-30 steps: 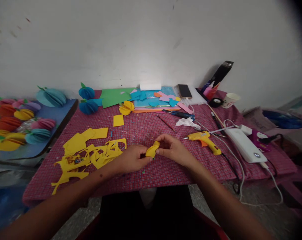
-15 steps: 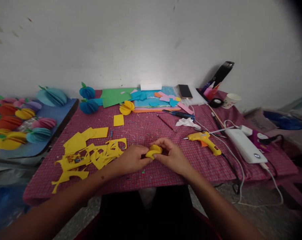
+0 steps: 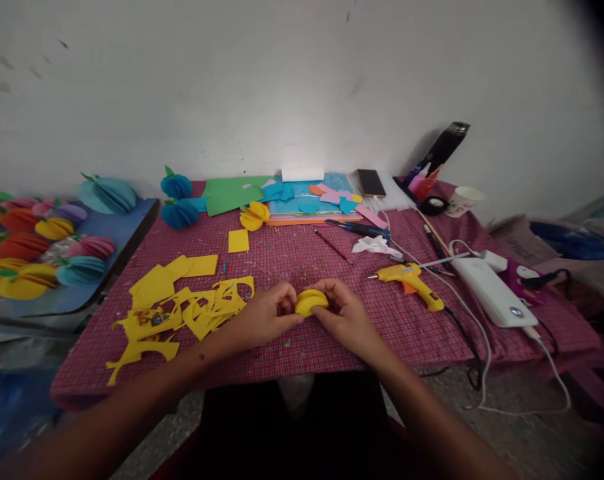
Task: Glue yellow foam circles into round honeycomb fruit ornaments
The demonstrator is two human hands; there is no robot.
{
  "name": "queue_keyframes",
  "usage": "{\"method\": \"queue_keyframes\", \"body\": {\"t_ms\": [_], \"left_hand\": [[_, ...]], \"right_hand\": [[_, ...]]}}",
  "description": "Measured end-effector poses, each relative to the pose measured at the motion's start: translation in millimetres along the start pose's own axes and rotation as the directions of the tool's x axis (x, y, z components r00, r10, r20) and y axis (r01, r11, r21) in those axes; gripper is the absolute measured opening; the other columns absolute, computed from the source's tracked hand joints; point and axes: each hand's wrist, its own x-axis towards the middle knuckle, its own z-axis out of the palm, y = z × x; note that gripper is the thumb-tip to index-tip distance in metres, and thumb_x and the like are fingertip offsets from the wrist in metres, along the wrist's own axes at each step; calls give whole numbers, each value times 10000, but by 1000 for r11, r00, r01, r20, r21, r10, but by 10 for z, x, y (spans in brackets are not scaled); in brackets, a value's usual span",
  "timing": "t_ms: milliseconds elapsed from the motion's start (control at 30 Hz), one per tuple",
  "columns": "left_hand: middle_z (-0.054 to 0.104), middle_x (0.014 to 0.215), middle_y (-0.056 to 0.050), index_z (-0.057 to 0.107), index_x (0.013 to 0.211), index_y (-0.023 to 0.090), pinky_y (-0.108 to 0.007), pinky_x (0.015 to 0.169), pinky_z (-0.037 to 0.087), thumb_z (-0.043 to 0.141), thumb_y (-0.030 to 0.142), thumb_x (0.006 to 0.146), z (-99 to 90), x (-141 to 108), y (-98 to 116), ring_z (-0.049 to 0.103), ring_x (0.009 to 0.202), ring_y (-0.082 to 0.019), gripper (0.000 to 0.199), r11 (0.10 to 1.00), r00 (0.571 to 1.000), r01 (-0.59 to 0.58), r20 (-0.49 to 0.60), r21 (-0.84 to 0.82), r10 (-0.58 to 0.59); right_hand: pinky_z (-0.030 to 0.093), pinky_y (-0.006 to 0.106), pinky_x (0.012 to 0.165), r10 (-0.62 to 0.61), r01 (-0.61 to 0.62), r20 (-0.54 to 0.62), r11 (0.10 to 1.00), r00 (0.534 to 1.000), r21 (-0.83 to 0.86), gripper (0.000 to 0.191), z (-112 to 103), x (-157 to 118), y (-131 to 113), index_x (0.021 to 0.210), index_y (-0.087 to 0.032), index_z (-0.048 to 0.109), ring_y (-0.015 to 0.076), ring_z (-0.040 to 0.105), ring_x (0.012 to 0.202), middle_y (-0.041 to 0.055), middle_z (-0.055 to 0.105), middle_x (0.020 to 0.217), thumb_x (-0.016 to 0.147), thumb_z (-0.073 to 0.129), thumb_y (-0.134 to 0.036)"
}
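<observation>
A small stack of yellow paper circles (image 3: 309,303) is held between my hands above the front of the table. My right hand (image 3: 345,319) pinches it from the right, thumb on the near face and fingers behind. At its left edge, my left hand (image 3: 269,315) is closed, with curled fingers and the thumb tip against the paper. The circles lean apart slightly at the top. Yellow paper offcuts (image 3: 199,320) with round holes lie left of my left hand, beside yellow paper sheets (image 3: 153,287). To the right of my right hand rests a yellow glue gun (image 3: 411,283).
A yellow paper pumpkin (image 3: 255,216) and blue paper pumpkins (image 3: 179,212) stand toward the back. A pencil (image 3: 333,246), crumpled tissue (image 3: 375,245), phone (image 3: 371,183), white power bank (image 3: 492,290) and paper cup (image 3: 465,201) occupy the right. More paper pumpkins fill a blue table (image 3: 132,230) at left.
My left fingers have curled back a little from the yellow circles, showing more of their faces. The stack has turned slightly in my right hand. The view shifted slightly.
</observation>
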Motion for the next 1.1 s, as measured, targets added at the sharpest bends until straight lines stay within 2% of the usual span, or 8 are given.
{"method": "queue_keyframes", "body": {"t_ms": [100,200,300,433,600,700,867,1100], "left_hand": [[568,847,36,539,1176,235,-261,641,440,733,282,823,29,-23,-29,546,710,-130,406,997,995,-33,-93,65,38],[611,1086,-41,512,1332,250,-322,761,494,780,302,802,56,-44,-5,599,884,-181,596,972,974,-106,-175,209,144],[634,1183,-63,586,1251,242,-369,880,502,755,296,841,93,-51,46,609,1033,-223,447,955,958,-164,-191,248,215],[689,1121,-32,623,1161,230,-353,900,507,676,206,884,153,-48,90,637,1016,-198,283,974,950,-167,-240,154,201],[710,1086,-23,646,1120,228,-335,889,513,666,201,892,193,-56,74,657,984,-184,231,981,944,-173,-269,92,192],[712,1092,-33,649,1130,227,-338,896,519,653,219,909,203,-62,43,662,991,-185,221,984,944,-169,-278,59,179],[723,1074,-35,659,1107,230,-342,886,512,636,257,932,202,-65,28,661,981,-188,178,982,939,-174,-290,69,186],[727,1042,-29,672,1083,228,-338,874,508,620,257,947,190,-72,19,658,957,-182,148,979,939,-189,-278,73,202]], "right_hand": [[543,362,907,-15,15,-5,1000,1000,0,274,-9,-20,-33,1071,-260,589,184,687,997,21,692,1069,828,679,-173],[544,373,942,-44,44,-1,999,999,-3,285,-5,-45,-77,1117,-266,579,191,683,1039,35,686,1119,858,683,-205],[552,389,962,-64,63,-8,998,998,-27,286,9,-70,-98,1140,-270,562,205,682,1065,51,680,1144,882,687,-261],[552,390,972,-86,84,-23,995,996,-49,287,13,-101,-51,1160,-270,549,210,675,1090,60,668,1166,910,689,-293],[559,375,953,-103,102,-9,990,995,-95,268,-9,-135,33,1190,-281,574,199,679,1056,43,674,1141,942,674,-271],[563,404,964,-125,117,-32,975,992,-187,295,-22,-153,65,1229,-279,577,216,682,1066,56,683,1168,949,668,-288],[553,456,1001,-187,164,-28,915,982,-368,365,-47,-177,101,1325,-288,575,249,675,1132,85,687,1254,967,642,-312],[558,472,985,-198,171,-6,864,980,-474,387,-80,-192,135,1359,-299,590,262,690,1124,81,711,1264,976,631,-328]]}}
